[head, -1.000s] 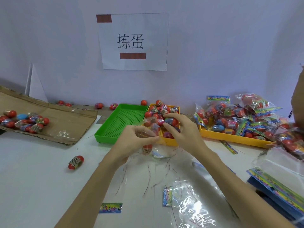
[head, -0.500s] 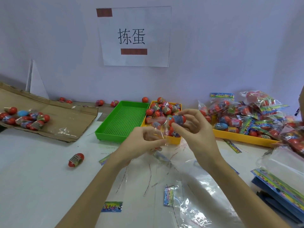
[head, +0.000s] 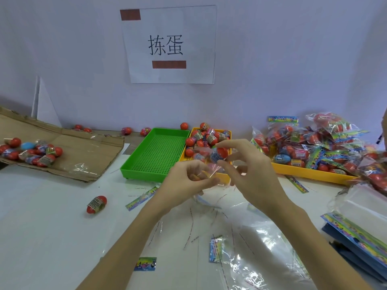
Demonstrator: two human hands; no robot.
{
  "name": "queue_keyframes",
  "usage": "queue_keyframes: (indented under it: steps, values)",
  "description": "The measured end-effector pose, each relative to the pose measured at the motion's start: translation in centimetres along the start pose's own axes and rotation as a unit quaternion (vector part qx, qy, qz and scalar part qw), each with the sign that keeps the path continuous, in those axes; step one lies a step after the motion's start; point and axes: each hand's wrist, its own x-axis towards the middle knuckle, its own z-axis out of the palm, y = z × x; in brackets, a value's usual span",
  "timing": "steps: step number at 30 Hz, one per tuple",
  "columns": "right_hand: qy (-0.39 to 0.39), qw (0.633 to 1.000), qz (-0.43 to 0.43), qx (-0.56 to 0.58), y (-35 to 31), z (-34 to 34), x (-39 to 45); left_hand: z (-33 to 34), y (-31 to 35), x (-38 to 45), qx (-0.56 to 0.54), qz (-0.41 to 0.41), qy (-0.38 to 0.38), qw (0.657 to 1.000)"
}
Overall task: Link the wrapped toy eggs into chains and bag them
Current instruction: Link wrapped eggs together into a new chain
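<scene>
Head view: our right hand [head: 249, 172] pinches a wrapped toy egg [head: 218, 154] between thumb and fingertips, held up in front of the small yellow tray [head: 223, 176] of loose eggs. Our left hand [head: 188, 183] pinches clear wrapper film [head: 209, 171] just below it — hands nearly touching. One stray egg [head: 96, 204] lies on the white table [head: 41, 237], well left.

A single head-worn wide-angle view looks forward and down over the white table [head: 41, 237] — close above both forearms, facing the wall with its paper sign [head: 169, 45]. The right edge is cropped, perhaps by something near the lens.
</scene>
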Motion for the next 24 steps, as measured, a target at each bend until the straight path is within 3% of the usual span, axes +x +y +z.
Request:
queue_keyframes:
  steps: [10, 18, 24]
  values:
    - [-0.07, 0.997, 0.006, -0.012, 0.5, -2.1, 0.5, -1.4, 0.8, -0.5, 0.028, 0.017, -0.081, 0.996]
    - [-0.081, 0.994, 0.069, 0.035, 0.6, -2.5, 0.5, -1.0, 0.7, -0.4, -0.012, 0.01, -0.085, 0.996]
    - [-0.083, 0.995, 0.055, -0.003, 0.4, -2.7, 0.6, -0.8, 1.0, -0.3, -0.031, 0.051, -0.027, 0.998]
